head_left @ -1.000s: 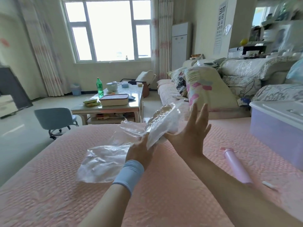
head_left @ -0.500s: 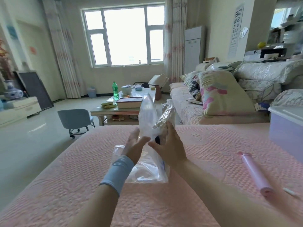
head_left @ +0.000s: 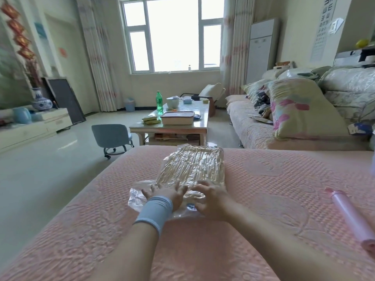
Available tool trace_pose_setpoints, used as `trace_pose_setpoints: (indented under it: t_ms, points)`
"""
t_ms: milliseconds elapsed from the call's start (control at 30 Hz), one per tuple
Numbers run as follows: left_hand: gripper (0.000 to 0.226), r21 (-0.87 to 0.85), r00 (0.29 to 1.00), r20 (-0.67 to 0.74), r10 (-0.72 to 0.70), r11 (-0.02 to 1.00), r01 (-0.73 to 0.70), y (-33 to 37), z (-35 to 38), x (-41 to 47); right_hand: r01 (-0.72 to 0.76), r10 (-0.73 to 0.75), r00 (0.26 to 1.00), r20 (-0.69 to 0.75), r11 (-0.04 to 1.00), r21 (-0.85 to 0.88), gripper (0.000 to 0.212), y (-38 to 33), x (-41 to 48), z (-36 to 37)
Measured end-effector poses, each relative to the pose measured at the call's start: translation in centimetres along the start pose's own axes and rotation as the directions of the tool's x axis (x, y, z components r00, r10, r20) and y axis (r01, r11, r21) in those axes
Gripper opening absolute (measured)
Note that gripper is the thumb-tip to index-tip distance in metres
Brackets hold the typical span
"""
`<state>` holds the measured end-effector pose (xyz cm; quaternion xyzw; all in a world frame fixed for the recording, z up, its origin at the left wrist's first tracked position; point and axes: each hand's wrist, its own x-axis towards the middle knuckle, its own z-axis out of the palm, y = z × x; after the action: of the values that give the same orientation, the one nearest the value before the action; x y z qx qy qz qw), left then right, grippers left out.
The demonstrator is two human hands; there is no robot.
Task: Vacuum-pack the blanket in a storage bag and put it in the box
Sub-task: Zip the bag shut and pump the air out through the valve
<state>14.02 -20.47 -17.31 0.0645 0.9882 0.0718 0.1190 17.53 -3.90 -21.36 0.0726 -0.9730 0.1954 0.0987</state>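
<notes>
One storage bag (head_left: 192, 167) lies on the bed (head_left: 284, 179), open room either side, left hand (head_left: 168, 194) and right hand (head_left: 211, 199) spread open, pressing its near end, one pink pump (head_left: 351, 218) right.

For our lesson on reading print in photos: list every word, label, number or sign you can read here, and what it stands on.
"E" shapes, turned different ways: eye chart on the right wall; lower rows too small.
Green bottle label: too blurred.
Red wall hangings: too blurred.
Blue mark on storage bag: unreadable.
</notes>
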Motion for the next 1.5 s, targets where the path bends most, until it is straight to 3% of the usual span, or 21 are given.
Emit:
trace_pose_setpoints:
  t_ms: [100, 167, 267, 433, 500, 567, 633, 667, 733, 800, 867, 933, 1033, 1133, 1200, 1267, 1333, 1400, 1500]
  points:
    - [0.068, -0.03, 1.0, 0.006, 0.004, 1.0, -0.004, 1.0, 1.4, 1.1, -0.161, 0.192, 0.958, 0.213, 0.975, -0.153, 0.083, 1.2, 0.0, -0.2]
    - [0.074, -0.037, 0.999, 0.047, -0.002, 0.999, 0.004, 1.8, 2.0, 1.5, -0.168, 0.205, 0.951, 0.231, 0.971, -0.167, 0.086, 1.7, -0.2, 0.4]
    - [0.073, -0.046, 0.997, 0.07, 0.03, 0.999, -0.027, 1.7, 2.2, 1.9, -0.097, 0.136, 0.982, 0.128, 0.957, -0.273, 0.08, 1.5, -0.8, 0.7]
    - [0.065, -0.174, 0.987, -0.011, 0.162, 0.971, -0.162, 0.3, 1.4, 3.2, 0.122, -0.122, 0.992, 0.03, 0.88, -0.46, 0.075, 0.1, -3.6, -0.5]
    - [0.056, -0.223, 0.982, -0.017, 0.189, 0.956, -0.188, 0.8, 1.6, 3.7, 0.221, -0.238, 0.971, 0.004, 0.896, -0.385, 0.064, 0.0, -4.9, -1.2]
    - [0.052, -0.239, 0.975, -0.063, 0.213, 0.945, -0.222, 1.9, 1.9, 3.5, 0.255, -0.267, 0.962, -0.054, 0.953, -0.165, 0.05, 0.5, -5.4, -2.2]
    - [0.062, -0.272, 0.973, -0.083, 0.214, 0.935, -0.228, 3.6, 2.4, 2.7, 0.24, -0.233, 0.963, -0.133, 0.97, 0.037, 0.033, 1.7, -5.3, -3.3]
    - [0.07, -0.242, 0.973, -0.077, 0.219, 0.942, -0.231, 4.5, 2.6, 2.3, 0.209, -0.201, 0.969, -0.143, 0.977, 0.039, 0.03, 2.6, -5.1, -3.7]
    - [0.082, -0.126, 0.977, -0.021, 0.213, 0.969, -0.214, 6.2, 3.2, 1.3, 0.006, -0.002, 1.0, 0.022, 0.988, -0.154, 0.056, 4.8, -4.7, -4.1]
    - [0.083, -0.037, 0.982, 0.056, 0.18, 0.983, -0.178, 7.3, 3.9, 0.6, -0.253, 0.325, 0.923, 0.208, 0.917, -0.309, 0.095, 6.6, -5.1, -4.7]
    - [0.084, 0.041, 0.979, 0.065, 0.192, 0.98, -0.195, 7.8, 5.0, 0.5, -0.358, 0.462, 0.843, 0.274, 0.863, -0.356, 0.104, 7.6, -5.4, -4.8]
    - [0.085, 0.094, 0.973, 0.04, 0.228, 0.968, -0.231, 7.7, 5.6, 0.8, -0.342, 0.473, 0.835, 0.28, 0.846, -0.41, 0.102, 7.4, -6.0, -4.8]
    - [0.078, 0.034, 0.956, -0.033, 0.291, 0.956, -0.29, 7.6, 4.9, 1.4, -0.316, 0.439, 0.869, 0.23, 0.848, -0.426, 0.099, 6.8, -7.1, -5.5]
    - [0.065, 0.11, 0.93, -0.107, 0.351, 0.934, -0.339, 8.3, 3.3, 0.7, -0.331, 0.36, 0.931, 0.06, 0.902, -0.277, 0.064, 6.9, -8.2, -7.7]
    - [0.068, 0.203, 0.918, -0.141, 0.372, 0.918, -0.341, 8.9, 3.3, 0.1, -0.296, 0.297, 0.954, -0.038, 0.916, -0.269, 0.048, 7.9, -8.9, -8.4]
    - [0.077, 0.229, 0.917, -0.113, 0.382, 0.908, -0.35, 9.6, 4.3, -0.6, -0.286, 0.328, 0.942, 0.071, 0.896, -0.339, 0.062, 9.1, -9.9, -8.3]
    - [0.081, 0.219, 0.919, -0.021, 0.393, 0.899, -0.379, 10.3, 5.8, -1.2, -0.367, 0.451, 0.868, 0.208, 0.865, -0.343, 0.073, 10.0, -10.7, -7.8]
    - [0.086, 0.22, 0.915, 0.021, 0.404, 0.891, -0.398, 11.2, 6.6, -1.5, -0.393, 0.489, 0.836, 0.248, 0.85, -0.352, 0.074, 10.6, -10.9, -7.3]
    - [0.085, 0.214, 0.906, -0.045, 0.42, 0.89, -0.402, 12.0, 5.7, -1.9, -0.354, 0.467, 0.841, 0.274, 0.857, -0.374, 0.077, 11.0, -11.3, -7.8]
